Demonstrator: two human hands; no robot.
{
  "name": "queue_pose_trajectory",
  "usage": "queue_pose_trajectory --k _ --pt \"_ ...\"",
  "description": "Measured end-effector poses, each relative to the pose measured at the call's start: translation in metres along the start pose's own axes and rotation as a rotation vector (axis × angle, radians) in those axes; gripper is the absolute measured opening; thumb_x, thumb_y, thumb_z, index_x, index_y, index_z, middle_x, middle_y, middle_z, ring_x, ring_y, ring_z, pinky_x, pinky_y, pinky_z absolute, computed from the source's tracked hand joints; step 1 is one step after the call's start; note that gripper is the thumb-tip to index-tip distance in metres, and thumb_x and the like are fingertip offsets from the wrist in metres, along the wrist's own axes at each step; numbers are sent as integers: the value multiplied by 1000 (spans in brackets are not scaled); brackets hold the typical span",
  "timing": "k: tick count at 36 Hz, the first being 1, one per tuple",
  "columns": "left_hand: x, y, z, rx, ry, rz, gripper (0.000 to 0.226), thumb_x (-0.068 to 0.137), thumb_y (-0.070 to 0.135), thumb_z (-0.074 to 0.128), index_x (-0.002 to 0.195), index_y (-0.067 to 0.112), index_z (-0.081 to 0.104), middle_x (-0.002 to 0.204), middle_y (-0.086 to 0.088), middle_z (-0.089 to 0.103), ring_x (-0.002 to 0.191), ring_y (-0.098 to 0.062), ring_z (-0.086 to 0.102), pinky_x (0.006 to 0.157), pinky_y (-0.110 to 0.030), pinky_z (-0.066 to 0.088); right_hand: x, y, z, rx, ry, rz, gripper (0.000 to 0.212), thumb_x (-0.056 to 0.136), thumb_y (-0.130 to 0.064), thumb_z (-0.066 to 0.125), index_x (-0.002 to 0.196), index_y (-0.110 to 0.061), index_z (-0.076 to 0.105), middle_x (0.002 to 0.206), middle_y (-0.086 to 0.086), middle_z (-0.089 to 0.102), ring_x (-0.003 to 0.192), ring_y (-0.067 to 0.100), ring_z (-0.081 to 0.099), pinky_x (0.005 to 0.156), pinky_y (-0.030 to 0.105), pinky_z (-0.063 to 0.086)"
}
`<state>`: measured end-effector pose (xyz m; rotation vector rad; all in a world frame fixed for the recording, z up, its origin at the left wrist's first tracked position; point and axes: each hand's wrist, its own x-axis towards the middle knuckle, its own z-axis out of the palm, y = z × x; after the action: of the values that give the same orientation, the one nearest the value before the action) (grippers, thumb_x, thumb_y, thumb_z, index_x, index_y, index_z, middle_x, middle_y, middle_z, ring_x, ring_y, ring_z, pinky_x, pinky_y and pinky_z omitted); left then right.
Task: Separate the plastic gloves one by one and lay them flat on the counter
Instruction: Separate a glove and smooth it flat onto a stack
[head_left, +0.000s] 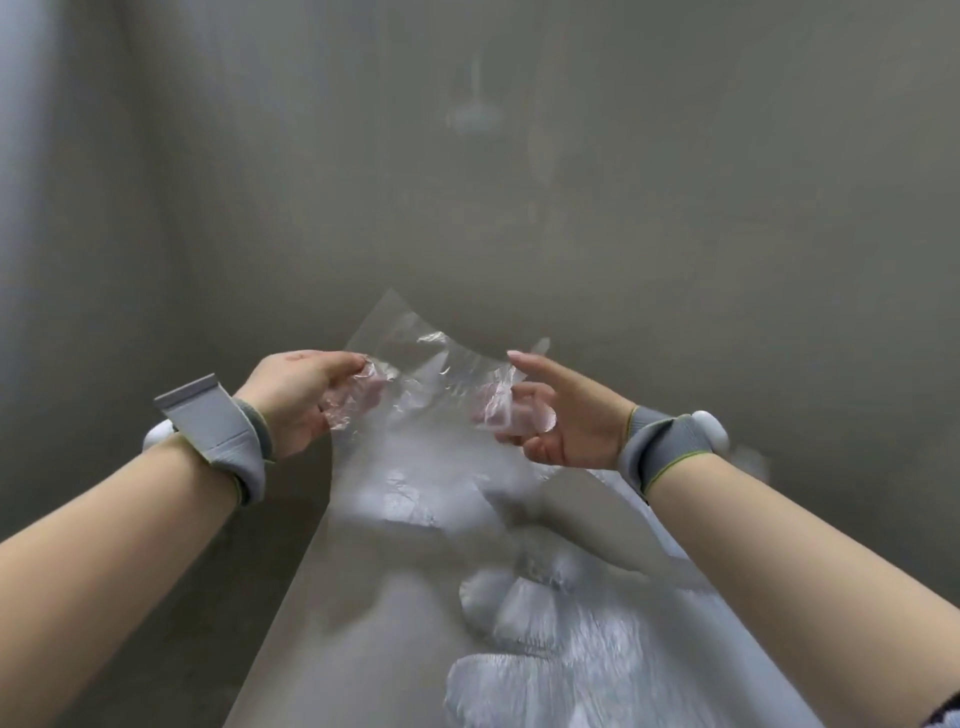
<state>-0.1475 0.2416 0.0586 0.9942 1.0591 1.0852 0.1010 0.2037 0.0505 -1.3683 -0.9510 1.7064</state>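
A clear plastic glove (415, 467) hangs in the air in front of me, stretched between both hands, its fingers (519, 675) drooping toward the bottom of the view. My left hand (296, 395) pinches the cuff's left edge. My right hand (556, 415) grips the right edge, with the index finger pointing out. The film is crumpled around the fingertips of both hands. The glove's lower part is blurred. I cannot tell whether it is one glove or several stuck together.
The grey counter (727, 260) fills the view beneath and beyond the hands. A faint pale shape (475, 117) shows on the surface far ahead. Both wrists wear grey bands with white sensors.
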Motion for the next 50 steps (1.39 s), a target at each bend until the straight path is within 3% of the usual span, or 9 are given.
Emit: queue_pose_trajectory --k 5,12,19,26,29,32,37,43,50 --pt "-7 2 -1 -53 -32 -16 8 89 -2 57 93 -4 63 57 -7 68 46 -13 65 42 -21 50 -3 5 8 -317 -22 -27 8 81 -17 68 87 -20 64 79 -5 67 57 4 55 41 11 33" --pt "-15 0 -4 -36 -73 -24 11 90 1 56 79 2 61 61 -7 65 50 -15 67 44 -22 51 -8 -17 6 -479 302 -267 8 82 -15 69 75 -17 66 62 -6 63 49 1 53 43 12 34" --pt "-19 -23 -8 -10 -154 -104 5 89 4 58 87 1 61 71 -13 69 60 -21 69 64 -36 59 4 -34 18 -59 379 -499 19 86 -3 62 67 -7 60 55 4 65 40 7 58 36 12 37" --pt "-19 -39 -20 57 -283 -97 14 91 14 58 88 1 63 82 -18 72 63 -24 70 67 -36 59 41 -43 16 -705 485 -648 16 75 -1 67 63 -11 66 57 9 60 48 18 49 52 27 44" --pt "-18 -40 -26 226 -198 64 31 89 27 61 72 1 62 64 -14 68 48 -18 61 51 -23 55 61 -46 13 -962 480 -605 15 74 -10 69 61 -17 67 57 2 62 49 13 50 59 31 47" --pt "-11 -44 -37 591 -14 498 47 90 32 62 53 4 55 46 -4 58 41 -12 49 47 -18 44 76 -45 15 -1140 481 -588 19 78 -19 65 68 -2 62 59 6 52 54 16 41 56 29 38" --pt "8 -53 -55 938 -86 901 30 83 46 52 76 21 67 72 9 64 68 -6 60 67 -26 48 97 -38 15 -1284 426 -571 27 84 -36 64 65 -18 60 56 -7 49 56 13 42 55 25 36" --pt "16 -80 -55 1125 -427 930 41 89 41 46 111 17 70 117 8 66 111 -5 58 95 -20 43 120 -27 16 -1319 370 -604 17 81 -29 69 68 -23 61 59 -10 52 62 15 47 60 28 41" --pt "15 -94 -46 1179 -453 973 40 89 36 43 113 17 68 119 6 66 112 -4 52 103 -46 33 126 -22 15 -1352 360 -648 12 84 -23 67 76 -14 68 62 -10 54 67 18 50 66 32 46"
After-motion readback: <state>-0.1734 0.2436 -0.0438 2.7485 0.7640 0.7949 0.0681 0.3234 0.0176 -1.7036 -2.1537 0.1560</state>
